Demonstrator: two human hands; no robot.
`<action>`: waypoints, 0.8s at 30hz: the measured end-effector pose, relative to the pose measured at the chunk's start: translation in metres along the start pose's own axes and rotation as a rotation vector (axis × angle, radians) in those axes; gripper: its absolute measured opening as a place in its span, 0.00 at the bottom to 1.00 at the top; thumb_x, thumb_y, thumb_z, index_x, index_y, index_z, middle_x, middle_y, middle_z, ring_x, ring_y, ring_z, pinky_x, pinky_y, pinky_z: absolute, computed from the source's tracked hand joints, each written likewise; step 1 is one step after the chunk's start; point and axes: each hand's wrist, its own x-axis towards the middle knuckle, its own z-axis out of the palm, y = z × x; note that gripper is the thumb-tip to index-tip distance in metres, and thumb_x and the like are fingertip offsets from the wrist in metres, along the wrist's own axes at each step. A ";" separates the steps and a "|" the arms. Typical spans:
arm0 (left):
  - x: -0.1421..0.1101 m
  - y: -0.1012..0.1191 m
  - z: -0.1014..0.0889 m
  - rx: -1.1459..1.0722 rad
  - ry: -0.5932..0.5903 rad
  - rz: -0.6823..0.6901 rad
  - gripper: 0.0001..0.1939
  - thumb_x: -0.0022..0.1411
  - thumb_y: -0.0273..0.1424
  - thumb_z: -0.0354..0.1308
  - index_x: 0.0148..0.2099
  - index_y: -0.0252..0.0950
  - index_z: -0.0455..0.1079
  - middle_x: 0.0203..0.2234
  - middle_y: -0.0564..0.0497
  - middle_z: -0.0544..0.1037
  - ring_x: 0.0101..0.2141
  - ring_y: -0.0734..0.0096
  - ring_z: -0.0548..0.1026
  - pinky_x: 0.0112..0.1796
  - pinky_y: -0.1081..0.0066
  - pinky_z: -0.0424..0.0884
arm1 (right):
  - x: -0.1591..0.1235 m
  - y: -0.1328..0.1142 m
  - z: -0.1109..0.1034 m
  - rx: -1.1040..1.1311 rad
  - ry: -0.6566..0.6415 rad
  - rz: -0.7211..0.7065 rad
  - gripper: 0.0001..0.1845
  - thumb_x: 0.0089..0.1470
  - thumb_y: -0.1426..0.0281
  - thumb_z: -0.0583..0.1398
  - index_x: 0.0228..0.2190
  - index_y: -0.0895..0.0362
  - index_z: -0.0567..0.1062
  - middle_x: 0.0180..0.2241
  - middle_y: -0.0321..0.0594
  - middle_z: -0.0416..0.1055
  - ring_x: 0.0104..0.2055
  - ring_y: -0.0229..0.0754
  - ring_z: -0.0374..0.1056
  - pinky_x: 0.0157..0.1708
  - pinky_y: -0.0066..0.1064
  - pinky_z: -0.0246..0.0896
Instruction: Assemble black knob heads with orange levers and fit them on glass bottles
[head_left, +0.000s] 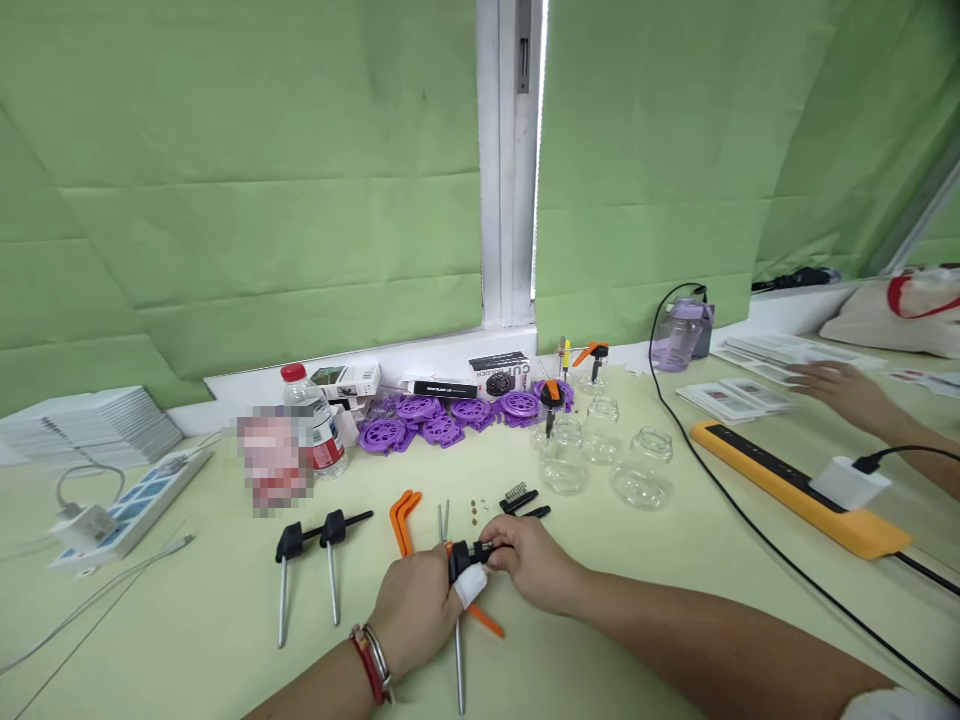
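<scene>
My left hand (pixel 420 605), with white tape round one digit, is closed around a black plastic fitting (pixel 458 563). A metal rod (pixel 460 672) reaches toward me below it, and an orange lever (pixel 486 622) shows beside the hand. At the right end of the fitting, my right hand (pixel 536 565) pinches a small dark part; its fingertips hide most of it. Just beyond the hands lie a coil spring (pixel 516 491), black cylindrical pieces (pixel 537 512) and tiny brass-coloured bits (pixel 473 512). More orange levers (pixel 403 520) rest to the left.
Two black fittings with metal rods (pixel 330 565) lie at left. Purple plastic discs (pixel 442 430), a water bottle (pixel 322 440) and glass jars (pixel 641 480) stand behind. A yellow power strip (pixel 795 490) and black cable (pixel 720 480) are right, near another person's hand (pixel 840 390).
</scene>
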 end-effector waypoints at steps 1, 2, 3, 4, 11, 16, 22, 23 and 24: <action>0.000 0.000 0.000 0.003 0.000 -0.005 0.29 0.61 0.54 0.34 0.34 0.37 0.66 0.24 0.47 0.76 0.25 0.62 0.73 0.24 0.71 0.54 | 0.000 0.001 -0.001 -0.025 0.008 -0.024 0.11 0.43 0.83 0.53 0.29 0.57 0.68 0.24 0.34 0.67 0.27 0.36 0.63 0.27 0.26 0.53; 0.001 -0.001 0.000 0.004 0.000 -0.011 0.29 0.61 0.54 0.34 0.34 0.37 0.66 0.24 0.47 0.76 0.26 0.62 0.74 0.24 0.71 0.54 | 0.000 0.002 -0.002 -0.053 0.023 -0.050 0.11 0.43 0.82 0.53 0.29 0.57 0.67 0.24 0.33 0.67 0.27 0.36 0.63 0.27 0.26 0.53; 0.001 -0.001 0.001 0.004 0.000 -0.018 0.29 0.61 0.54 0.34 0.34 0.37 0.66 0.25 0.46 0.76 0.26 0.62 0.74 0.24 0.71 0.55 | 0.000 0.002 -0.003 -0.077 0.041 -0.073 0.11 0.43 0.82 0.54 0.30 0.56 0.66 0.24 0.32 0.67 0.28 0.36 0.63 0.28 0.26 0.53; 0.001 -0.001 0.001 0.004 -0.001 -0.022 0.29 0.61 0.54 0.34 0.33 0.37 0.66 0.25 0.46 0.76 0.26 0.62 0.73 0.24 0.71 0.55 | -0.001 0.002 -0.004 -0.094 0.057 -0.087 0.12 0.43 0.82 0.55 0.32 0.56 0.66 0.24 0.32 0.67 0.28 0.36 0.63 0.28 0.25 0.53; 0.002 -0.001 0.002 0.000 -0.007 -0.048 0.28 0.62 0.52 0.35 0.32 0.37 0.65 0.24 0.47 0.76 0.26 0.62 0.74 0.24 0.71 0.56 | 0.000 0.001 -0.004 -0.103 0.048 -0.098 0.10 0.45 0.80 0.55 0.31 0.56 0.65 0.25 0.33 0.67 0.29 0.36 0.63 0.28 0.25 0.53; 0.004 0.000 -0.002 -0.007 -0.037 -0.064 0.27 0.63 0.51 0.35 0.32 0.37 0.66 0.24 0.47 0.76 0.27 0.62 0.74 0.25 0.70 0.57 | -0.001 0.001 -0.005 -0.121 0.065 -0.112 0.08 0.45 0.80 0.56 0.29 0.56 0.65 0.25 0.33 0.67 0.29 0.36 0.62 0.28 0.25 0.52; 0.004 0.000 -0.001 0.009 -0.027 -0.066 0.27 0.63 0.51 0.35 0.32 0.36 0.66 0.25 0.45 0.76 0.27 0.61 0.74 0.26 0.70 0.58 | -0.001 -0.002 -0.005 -0.133 0.074 -0.125 0.10 0.45 0.80 0.56 0.30 0.55 0.64 0.26 0.33 0.67 0.30 0.37 0.63 0.29 0.26 0.53; 0.005 0.000 -0.001 0.011 -0.028 -0.065 0.27 0.63 0.50 0.35 0.33 0.36 0.66 0.25 0.45 0.76 0.27 0.61 0.74 0.26 0.70 0.58 | -0.001 -0.002 -0.005 -0.135 0.081 -0.127 0.10 0.45 0.80 0.56 0.30 0.55 0.64 0.26 0.33 0.67 0.30 0.37 0.63 0.30 0.26 0.53; 0.005 0.000 -0.001 0.010 -0.028 -0.064 0.27 0.63 0.50 0.35 0.33 0.36 0.66 0.25 0.45 0.76 0.27 0.61 0.74 0.26 0.70 0.58 | -0.002 -0.003 -0.005 -0.140 0.085 -0.123 0.10 0.45 0.80 0.56 0.30 0.55 0.64 0.25 0.32 0.67 0.30 0.37 0.63 0.30 0.26 0.54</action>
